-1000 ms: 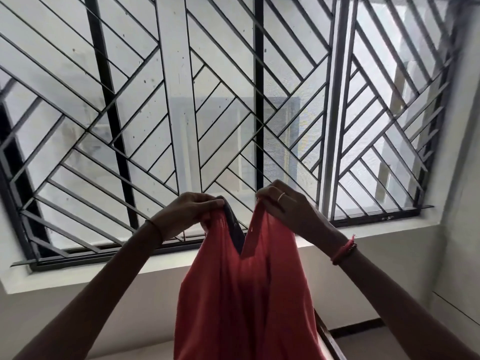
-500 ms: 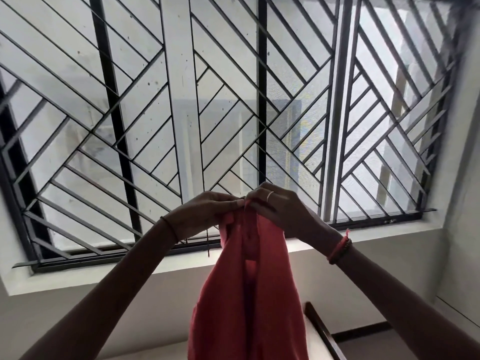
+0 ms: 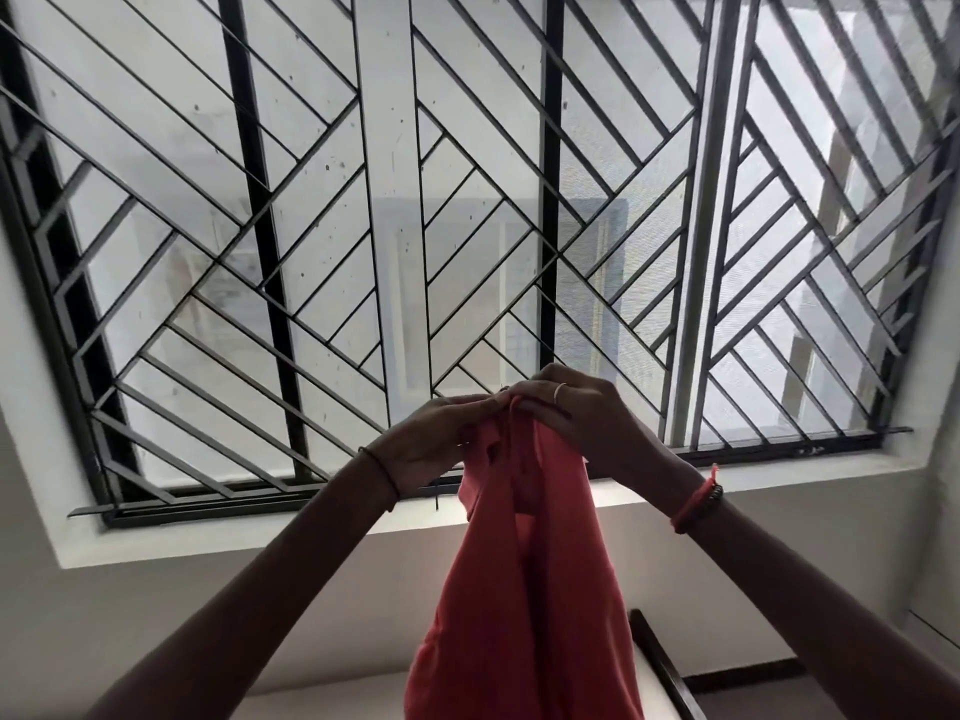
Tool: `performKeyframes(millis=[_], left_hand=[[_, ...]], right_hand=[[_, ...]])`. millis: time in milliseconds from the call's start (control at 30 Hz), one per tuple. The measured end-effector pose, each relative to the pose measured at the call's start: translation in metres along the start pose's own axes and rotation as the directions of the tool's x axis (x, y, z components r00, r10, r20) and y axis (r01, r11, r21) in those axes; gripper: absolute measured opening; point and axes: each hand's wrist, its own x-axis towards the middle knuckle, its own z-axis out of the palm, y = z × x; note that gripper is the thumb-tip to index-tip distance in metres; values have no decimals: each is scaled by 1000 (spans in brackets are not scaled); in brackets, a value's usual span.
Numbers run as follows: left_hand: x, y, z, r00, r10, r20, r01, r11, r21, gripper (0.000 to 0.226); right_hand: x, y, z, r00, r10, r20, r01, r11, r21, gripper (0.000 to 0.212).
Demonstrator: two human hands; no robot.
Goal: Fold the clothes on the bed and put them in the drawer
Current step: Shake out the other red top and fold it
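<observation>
Both grips are closed on cloth: the left hand and right hand, knuckles together, pinch the top of a red garment, raised before the barred window; it hangs between the forearms, a red thread band on the right wrist

A coral-red garment hangs in the air in front of the person, lifted high. Its top edge is gathered into one narrow bunch, pinched from the left by the left hand and from the right by the right hand. Below the bunch the thin cloth falls in soft vertical folds, widens downward and runs out of view.
</observation>
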Motion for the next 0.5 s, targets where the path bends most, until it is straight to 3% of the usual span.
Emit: performKeyframes(millis=[300, 500], left_hand=[[1, -3, 7, 994, -17, -104, 22, 999, 48, 16], [-5, -1, 6, 989, 139, -39, -115, 923, 367, 27]], right_hand=[[2, -5, -6, 996, 70, 50, -72, 997, 31, 23], [-1, -3, -11, 979, 179, 99, -185, 980, 66, 19]])
